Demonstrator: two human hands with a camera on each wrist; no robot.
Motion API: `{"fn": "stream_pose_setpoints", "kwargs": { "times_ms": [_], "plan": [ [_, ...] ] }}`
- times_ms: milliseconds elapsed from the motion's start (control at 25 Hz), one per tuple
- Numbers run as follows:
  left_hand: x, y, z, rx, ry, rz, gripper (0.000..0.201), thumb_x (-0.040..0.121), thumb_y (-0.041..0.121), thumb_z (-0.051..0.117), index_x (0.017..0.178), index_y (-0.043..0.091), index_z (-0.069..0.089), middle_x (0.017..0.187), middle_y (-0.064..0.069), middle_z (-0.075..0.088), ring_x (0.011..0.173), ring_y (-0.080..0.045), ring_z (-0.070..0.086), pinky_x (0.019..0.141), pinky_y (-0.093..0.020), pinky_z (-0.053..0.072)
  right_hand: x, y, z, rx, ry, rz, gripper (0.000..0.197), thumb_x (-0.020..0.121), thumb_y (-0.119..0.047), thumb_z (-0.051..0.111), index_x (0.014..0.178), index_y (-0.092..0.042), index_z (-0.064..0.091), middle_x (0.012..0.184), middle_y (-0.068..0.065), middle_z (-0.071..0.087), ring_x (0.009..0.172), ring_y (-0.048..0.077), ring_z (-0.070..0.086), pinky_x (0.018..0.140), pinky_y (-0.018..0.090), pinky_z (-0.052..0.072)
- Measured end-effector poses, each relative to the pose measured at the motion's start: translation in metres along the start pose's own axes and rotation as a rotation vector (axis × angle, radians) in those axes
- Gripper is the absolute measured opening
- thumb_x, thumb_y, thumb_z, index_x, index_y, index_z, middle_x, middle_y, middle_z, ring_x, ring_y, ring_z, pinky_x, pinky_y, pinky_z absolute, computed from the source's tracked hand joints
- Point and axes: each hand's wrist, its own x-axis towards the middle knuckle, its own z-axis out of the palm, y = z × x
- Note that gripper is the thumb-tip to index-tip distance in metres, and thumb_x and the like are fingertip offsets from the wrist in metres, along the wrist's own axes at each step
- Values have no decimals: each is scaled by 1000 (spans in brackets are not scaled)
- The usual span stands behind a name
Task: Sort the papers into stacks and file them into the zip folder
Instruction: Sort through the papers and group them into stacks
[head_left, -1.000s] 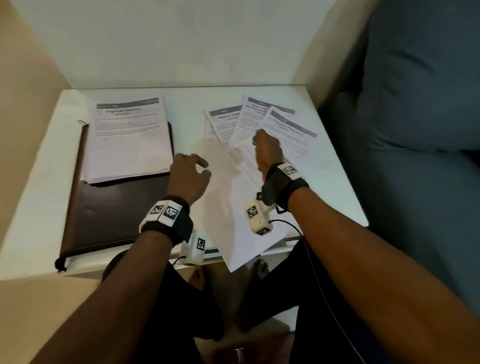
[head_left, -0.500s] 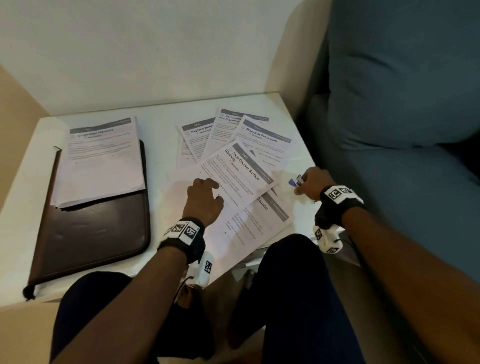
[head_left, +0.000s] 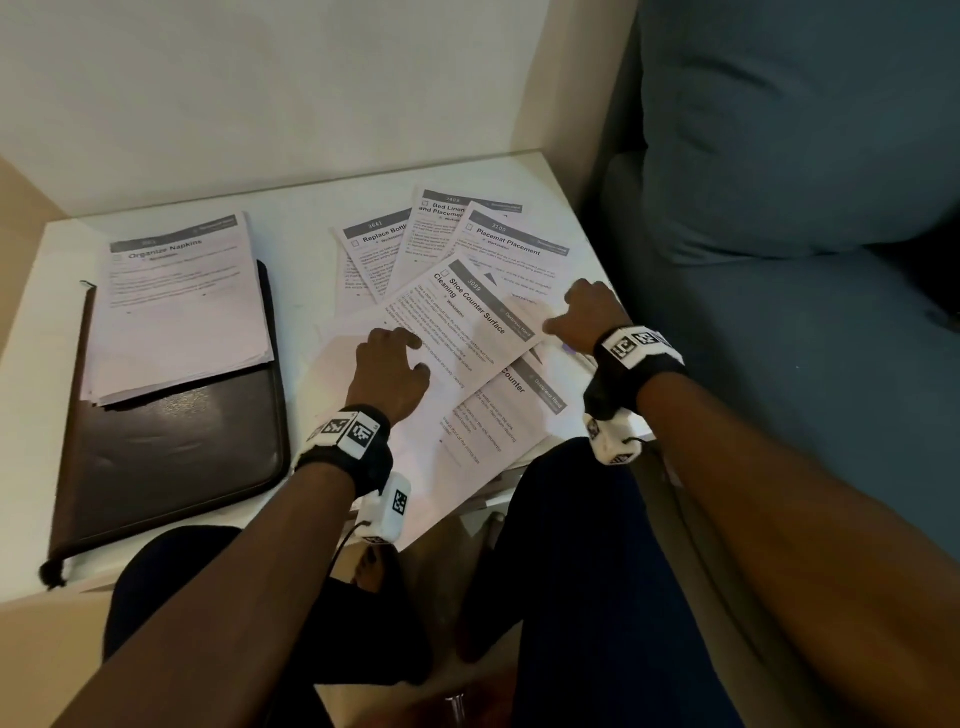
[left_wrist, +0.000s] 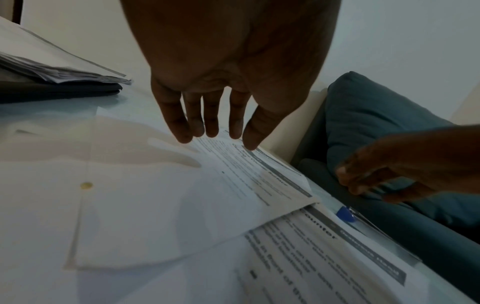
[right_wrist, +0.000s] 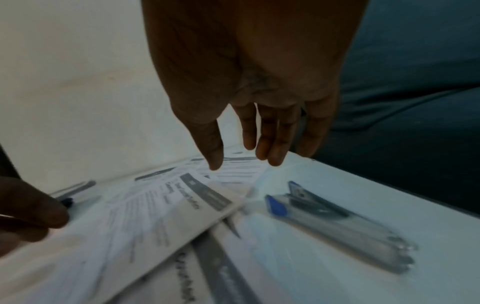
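A dark brown zip folder (head_left: 171, 457) lies shut at the table's left, with a paper stack headed "Organize Napkins" (head_left: 176, 306) on its far half. Three sheets fan out at the back: "Replace Bottle" (head_left: 371, 254), "Bed Linen" (head_left: 441, 223) and "Placemat Placement" (head_left: 511, 254). In front of them lies the "Shoe Counter Surface Cleaning" sheet (head_left: 467, 322) over another "Counter" sheet (head_left: 514, 410). My left hand (head_left: 400, 348) (left_wrist: 215, 137) touches the shoe counter sheet (left_wrist: 182, 195) with straight fingers. My right hand (head_left: 571, 312) (right_wrist: 249, 158) hangs relaxed and empty above that sheet's right corner.
Several blue-capped pens (right_wrist: 337, 222) (left_wrist: 345, 214) lie on the white table (head_left: 41, 322) near its right edge, under my right wrist. A blue-grey sofa (head_left: 779, 260) stands against the table's right side. A wall closes off the back. My knees are below the front edge.
My right hand went from the papers to the table's right edge, gripped the pens there, then let them go and moved back over the sheet's corner. My left hand stayed on the papers.
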Motion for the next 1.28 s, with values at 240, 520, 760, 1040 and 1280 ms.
{"fn": "stream_pose_setpoints", "kwargs": {
  "times_ms": [240,520,760,1040,1280],
  "plan": [
    [12,-27,-9,97,-109,-28,65,98,33,65,156,19,39,171,-12,13,158,-33,6,126,-50,16,-33,-69,54,298,-89,190,32,85,-29,67,108,-7,66,121,15,67,104,33,67,90,36,56],
    [-1,-59,-2,208,-222,-32,81,92,46,71,160,32,29,173,-3,-3,158,-31,-8,122,-64,20,-40,-72,90,492,127,383,36,87,-33,71,111,-7,62,120,15,67,110,34,64,94,39,54],
    [-8,-61,-3,209,-228,-8,76,95,46,66,160,31,30,173,-1,1,157,-31,-6,123,-61,21,-40,-78,99,637,130,407,65,89,-25,76,137,-1,41,137,18,56,124,34,58,97,39,49],
    [-8,-62,-34,-204,59,10,60,98,30,68,153,19,46,159,-7,41,148,-26,35,124,-42,25,-39,-56,97,812,198,157,17,85,-17,73,102,-15,71,101,4,75,93,24,69,86,39,58],
    [-13,-81,-52,-582,191,-132,60,98,37,67,152,28,43,153,7,48,137,-12,47,116,-44,40,-30,-55,80,1019,80,80,24,91,0,56,101,-19,67,108,9,73,102,32,70,89,51,59]
  ]
}}
